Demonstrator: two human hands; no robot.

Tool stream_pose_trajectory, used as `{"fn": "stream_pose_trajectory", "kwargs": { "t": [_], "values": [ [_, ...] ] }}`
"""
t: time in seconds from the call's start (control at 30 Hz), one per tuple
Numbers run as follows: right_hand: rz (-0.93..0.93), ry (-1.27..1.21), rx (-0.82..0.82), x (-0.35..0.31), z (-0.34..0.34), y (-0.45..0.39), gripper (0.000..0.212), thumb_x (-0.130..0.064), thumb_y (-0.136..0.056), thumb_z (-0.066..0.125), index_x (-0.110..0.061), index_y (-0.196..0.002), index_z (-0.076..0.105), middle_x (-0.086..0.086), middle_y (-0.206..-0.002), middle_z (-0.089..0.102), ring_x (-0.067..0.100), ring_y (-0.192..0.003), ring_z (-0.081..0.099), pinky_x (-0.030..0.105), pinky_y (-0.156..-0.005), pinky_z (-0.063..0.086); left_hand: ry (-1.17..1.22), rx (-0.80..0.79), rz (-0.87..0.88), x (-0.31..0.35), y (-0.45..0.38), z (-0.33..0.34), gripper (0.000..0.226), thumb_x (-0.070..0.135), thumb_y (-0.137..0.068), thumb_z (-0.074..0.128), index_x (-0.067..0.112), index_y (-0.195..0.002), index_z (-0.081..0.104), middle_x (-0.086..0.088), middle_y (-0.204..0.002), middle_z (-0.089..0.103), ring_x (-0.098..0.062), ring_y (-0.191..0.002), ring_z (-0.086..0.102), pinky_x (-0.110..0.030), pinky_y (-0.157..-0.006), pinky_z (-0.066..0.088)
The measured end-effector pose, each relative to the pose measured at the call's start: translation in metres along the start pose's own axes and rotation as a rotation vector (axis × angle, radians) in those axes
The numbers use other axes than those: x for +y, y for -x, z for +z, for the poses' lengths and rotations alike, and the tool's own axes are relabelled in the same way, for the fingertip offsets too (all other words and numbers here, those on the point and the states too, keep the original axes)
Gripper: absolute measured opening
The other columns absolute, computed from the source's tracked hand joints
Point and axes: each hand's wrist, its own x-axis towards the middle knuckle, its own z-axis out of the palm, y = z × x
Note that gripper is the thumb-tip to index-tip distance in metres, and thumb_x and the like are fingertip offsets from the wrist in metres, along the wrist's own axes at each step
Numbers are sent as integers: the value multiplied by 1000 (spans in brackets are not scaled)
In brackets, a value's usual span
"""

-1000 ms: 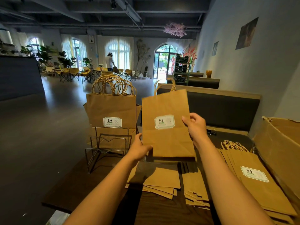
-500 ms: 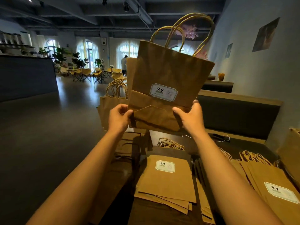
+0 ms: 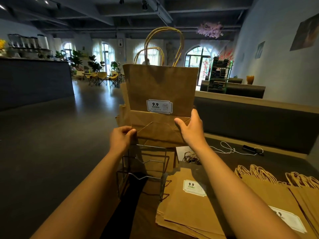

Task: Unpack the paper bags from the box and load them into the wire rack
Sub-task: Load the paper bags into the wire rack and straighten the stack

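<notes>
A long dark table (image 3: 284, 158) carried everything, with the dark padded back of a bench (image 3: 259, 121) running behind it. Upright above the table's left end stood a flat brown paper bag (image 3: 160, 87) with twisted handles up and a white "9.9" label (image 3: 159, 106) facing the camera, its folded bottom flap just above the top wires of the wire rack (image 3: 143, 171). More bags (image 3: 122, 114) already stood in the rack directly behind it, only their left edges showing. To the right, a fanned row of flat bags (image 3: 276, 192) lay with handles pointing away, and nearer the rack a smaller stack of flat bags (image 3: 188, 214) lay label up. The left hand (image 3: 120, 138) gripped the held bag's lower left corner, fingers curled round the edge with the thumb in front. The right hand (image 3: 190, 128) clasped the lower right edge, thumb laid across the front flap and fingers wrapped behind. A loose bundle of paper handles (image 3: 191, 156) lay behind the small stack, and a white cable (image 3: 226, 149) ran to a small black device (image 3: 250, 148) near the bench.
</notes>
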Motion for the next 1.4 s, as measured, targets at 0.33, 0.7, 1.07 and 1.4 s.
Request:
{"fn": "stream_pose_trajectory", "kwargs": {
  "t": [0.33, 0.7, 1.07, 1.4],
  "values": [
    [72, 51, -123, 38, 46, 11, 79, -35, -96, 67, -22, -159, 21, 2, -162, 33, 23, -149, 30, 45, -118, 36, -110, 8, -117, -58, 2, -12, 8, 19, -93, 72, 18, -87, 66, -3, -86, 73, -21, -83, 71, -41, -76, 61],
    [171, 30, -113, 79, 76, 42, 59, -44, -101, 54, -24, -151, 31, 1, -144, 53, 19, -131, 53, 45, -104, 51, -293, -76, -229, -104, 21, -16, 13, 14, -89, 75, 19, -79, 67, -1, -80, 71, -17, -79, 70, -45, -79, 62],
    [133, 1, 39, 86, 65, 47, 50, -28, -97, 63, -32, -140, 37, -2, -136, 49, 15, -111, 57, 37, -89, 58, -244, -19, -267, -81, 23, -16, 13, 3, -95, 58, 15, -94, 61, -7, -91, 66, -21, -82, 66, -41, -78, 60],
    [149, 3, 21, 79, 29, 49, 46, -23, -95, 66, -35, -131, 41, -1, -122, 48, 20, -105, 58, 42, -87, 59, -155, 127, -128, -15, 31, -13, 10, 6, -87, 60, 14, -90, 56, -9, -86, 64, -27, -78, 61, -43, -74, 53]
  ]
}}
